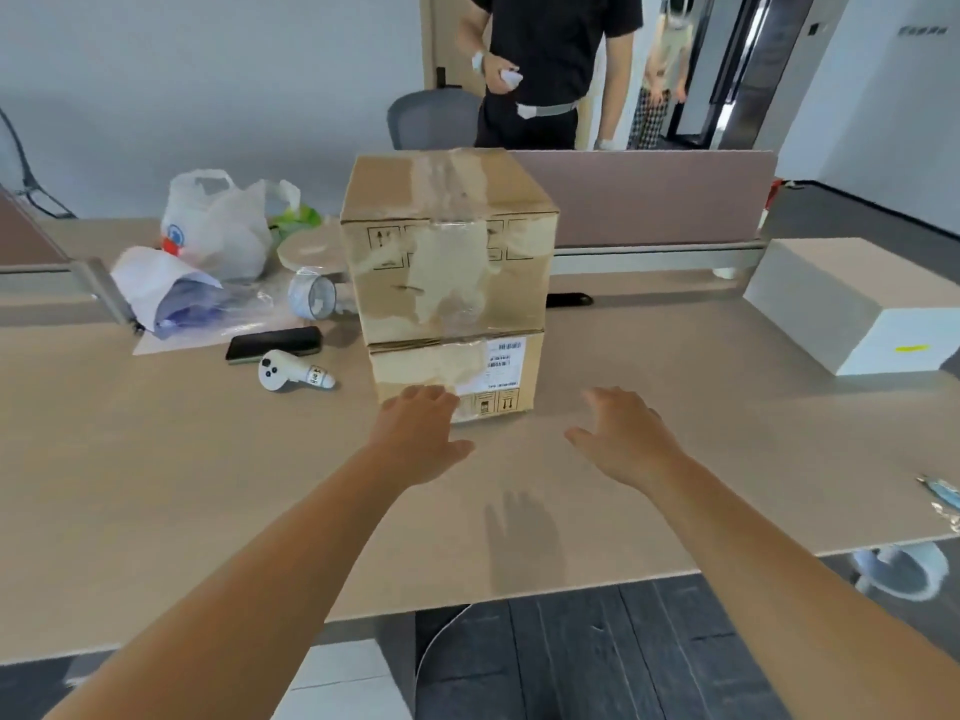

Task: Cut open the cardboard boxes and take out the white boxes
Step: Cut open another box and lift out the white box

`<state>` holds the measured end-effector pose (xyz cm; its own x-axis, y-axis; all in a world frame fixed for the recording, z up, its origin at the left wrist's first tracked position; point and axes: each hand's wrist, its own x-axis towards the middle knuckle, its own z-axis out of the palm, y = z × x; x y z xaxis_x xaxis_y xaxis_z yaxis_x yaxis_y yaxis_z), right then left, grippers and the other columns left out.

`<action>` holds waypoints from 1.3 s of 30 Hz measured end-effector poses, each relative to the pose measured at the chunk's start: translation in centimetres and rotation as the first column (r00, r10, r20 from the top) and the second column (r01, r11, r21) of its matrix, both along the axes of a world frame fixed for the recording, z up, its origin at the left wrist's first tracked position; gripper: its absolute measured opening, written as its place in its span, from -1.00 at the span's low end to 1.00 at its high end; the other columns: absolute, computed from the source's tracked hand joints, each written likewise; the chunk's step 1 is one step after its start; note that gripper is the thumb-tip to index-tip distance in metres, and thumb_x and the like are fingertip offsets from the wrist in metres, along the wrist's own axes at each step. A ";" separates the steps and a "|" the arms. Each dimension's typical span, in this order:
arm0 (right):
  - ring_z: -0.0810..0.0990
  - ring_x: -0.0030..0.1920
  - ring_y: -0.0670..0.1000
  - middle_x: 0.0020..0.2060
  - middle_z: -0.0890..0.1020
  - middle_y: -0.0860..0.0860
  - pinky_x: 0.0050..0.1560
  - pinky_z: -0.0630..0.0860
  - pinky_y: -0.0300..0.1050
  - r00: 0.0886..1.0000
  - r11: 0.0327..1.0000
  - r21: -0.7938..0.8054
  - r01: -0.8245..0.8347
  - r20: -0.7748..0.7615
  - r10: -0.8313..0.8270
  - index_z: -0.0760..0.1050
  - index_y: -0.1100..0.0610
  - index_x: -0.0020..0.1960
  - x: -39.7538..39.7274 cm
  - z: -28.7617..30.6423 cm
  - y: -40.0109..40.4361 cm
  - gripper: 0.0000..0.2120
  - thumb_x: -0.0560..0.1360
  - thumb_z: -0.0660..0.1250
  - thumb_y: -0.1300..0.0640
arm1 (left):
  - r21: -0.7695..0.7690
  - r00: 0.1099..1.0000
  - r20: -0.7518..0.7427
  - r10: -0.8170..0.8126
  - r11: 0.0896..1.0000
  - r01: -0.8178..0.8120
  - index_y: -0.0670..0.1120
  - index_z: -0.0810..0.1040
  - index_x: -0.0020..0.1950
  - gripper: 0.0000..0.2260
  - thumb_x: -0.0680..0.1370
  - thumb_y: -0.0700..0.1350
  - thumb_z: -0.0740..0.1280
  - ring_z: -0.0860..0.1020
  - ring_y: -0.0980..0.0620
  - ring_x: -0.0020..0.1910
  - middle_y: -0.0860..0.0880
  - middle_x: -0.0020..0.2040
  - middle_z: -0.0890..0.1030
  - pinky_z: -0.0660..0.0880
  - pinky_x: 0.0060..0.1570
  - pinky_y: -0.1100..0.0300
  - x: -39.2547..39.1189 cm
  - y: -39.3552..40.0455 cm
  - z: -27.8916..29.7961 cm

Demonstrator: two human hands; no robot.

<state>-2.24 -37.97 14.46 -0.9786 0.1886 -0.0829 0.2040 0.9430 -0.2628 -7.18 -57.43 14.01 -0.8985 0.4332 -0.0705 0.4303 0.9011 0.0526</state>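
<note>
Reaching: left hand [423, 433] and right hand [626, 439] spread, holding nothing; stacked cardboard boxes [449, 283] just beyond left fingers [415, 394].

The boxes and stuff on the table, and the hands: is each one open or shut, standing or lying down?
Top box: taped shut, stacked on the bottom box.
Bottom box: shut, on the table.
White box: shut.
Phone: flat, screen dark.
Controller: lying down.
Plastic bag: open.
Left hand: open.
Right hand: open.
</note>
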 end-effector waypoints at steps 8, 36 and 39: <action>0.20 0.41 0.15 0.39 0.27 0.13 0.34 0.22 0.00 0.994 0.915 -0.397 -0.079 -0.096 0.044 0.16 0.20 0.41 -12.5 0.0 3.9 -0.36 0.45 0.35 0.05 | 0.282 0.869 0.058 0.492 0.827 -0.487 -0.14 0.04 0.50 -0.23 0.47 0.20 0.29 0.18 -0.09 0.45 -0.09 0.49 0.16 0.19 0.35 0.02 -6.5 0.4 -1.1; 0.61 -0.15 -0.14 -0.13 0.62 -0.10 -0.22 0.53 -0.28 0.898 0.334 -0.908 -0.252 -0.349 -0.269 0.46 0.11 0.12 -21.9 -1.1 2.4 -0.24 -0.05 0.45 -0.08 | 0.961 0.947 0.247 0.203 -0.179 -0.212 -0.05 0.51 -0.08 -0.50 0.04 0.05 0.48 0.62 0.23 -0.25 0.16 -0.30 0.66 0.52 -0.24 0.33 -18.1 -1.8 -1.4; 0.61 -0.17 -0.18 -0.14 0.63 -0.11 -0.21 0.53 -0.27 0.885 0.342 -0.900 -0.270 -0.372 -0.279 0.47 0.09 0.11 -20.4 -0.4 3.6 -0.28 -0.03 0.44 -0.09 | 0.956 0.950 0.243 0.194 -0.216 -0.201 -0.04 0.51 -0.09 -0.55 0.07 0.04 0.43 0.61 0.23 -0.26 0.17 -0.32 0.65 0.52 -0.26 0.33 -17.0 -0.4 -1.1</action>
